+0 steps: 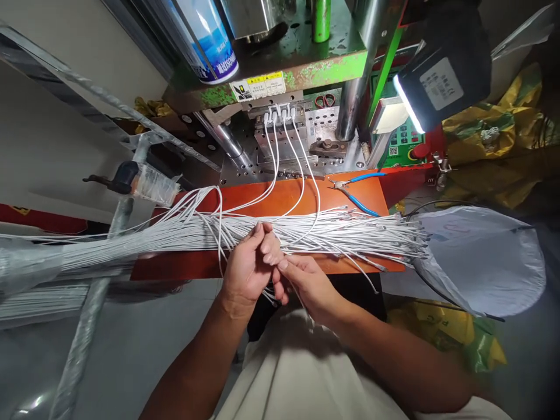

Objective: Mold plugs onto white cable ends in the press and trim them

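A long bundle of white cables (175, 240) lies across an orange board (166, 269), its loose ends spread at the right. My left hand (252, 262) is closed with curled fingers at the front edge of the bundle. Touching it, my right hand (308, 286) pinches a thin white cable, part of which hangs below the fingers. The cable's tip is hidden between the two hands. Behind them, several white cables run up into a metal mould (280, 140) in the press, their ends seated along its top.
Blue-handled cutters (361, 201) lie at the board's back right. Red scissors (325, 101) rest inside the press. A spray can (205, 44) stands on the green press plate (324, 65). A lit lamp (441, 70) and control panel (400, 143) are at right, beside a white bag (485, 256).
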`<action>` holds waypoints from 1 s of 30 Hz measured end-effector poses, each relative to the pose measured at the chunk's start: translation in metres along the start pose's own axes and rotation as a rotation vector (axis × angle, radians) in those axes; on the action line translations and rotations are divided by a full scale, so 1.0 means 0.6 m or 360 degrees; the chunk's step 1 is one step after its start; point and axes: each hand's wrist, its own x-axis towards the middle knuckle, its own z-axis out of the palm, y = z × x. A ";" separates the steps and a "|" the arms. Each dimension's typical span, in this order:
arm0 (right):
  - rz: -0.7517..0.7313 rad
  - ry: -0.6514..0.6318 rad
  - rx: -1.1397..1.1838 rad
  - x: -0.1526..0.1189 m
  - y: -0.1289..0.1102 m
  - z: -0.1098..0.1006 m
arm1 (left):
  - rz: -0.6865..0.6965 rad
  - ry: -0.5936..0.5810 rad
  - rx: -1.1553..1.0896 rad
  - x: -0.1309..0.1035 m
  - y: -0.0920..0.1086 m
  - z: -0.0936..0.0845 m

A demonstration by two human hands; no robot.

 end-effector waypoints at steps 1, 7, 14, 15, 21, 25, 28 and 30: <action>0.0034 0.0004 -0.0033 -0.005 0.006 -0.003 | -0.0027 -0.0027 0.0004 -0.001 0.002 -0.003; 0.0188 0.0187 -0.0166 -0.052 0.032 -0.032 | -0.0123 0.0003 0.0082 0.015 0.005 -0.024; 0.0331 0.0301 -0.0244 -0.116 0.042 -0.057 | -0.0078 0.0000 0.0148 0.023 0.003 -0.039; 0.0350 0.0295 -0.0256 -0.123 0.042 -0.061 | -0.0063 -0.0008 0.0154 0.022 0.003 -0.040; 0.0351 0.0199 -0.0486 -0.153 0.007 -0.094 | 0.0183 0.0016 0.0595 -0.007 0.017 -0.066; 0.0220 0.0214 -0.0828 -0.168 -0.051 -0.099 | 0.0877 0.0099 0.1831 -0.048 0.018 -0.084; 0.0100 0.0169 -0.0985 -0.178 -0.090 -0.089 | 0.1754 -0.0499 0.2383 -0.060 -0.015 -0.064; 0.0013 0.0122 -0.1115 -0.186 -0.110 -0.080 | 0.2051 -0.0939 0.2527 -0.051 -0.047 -0.038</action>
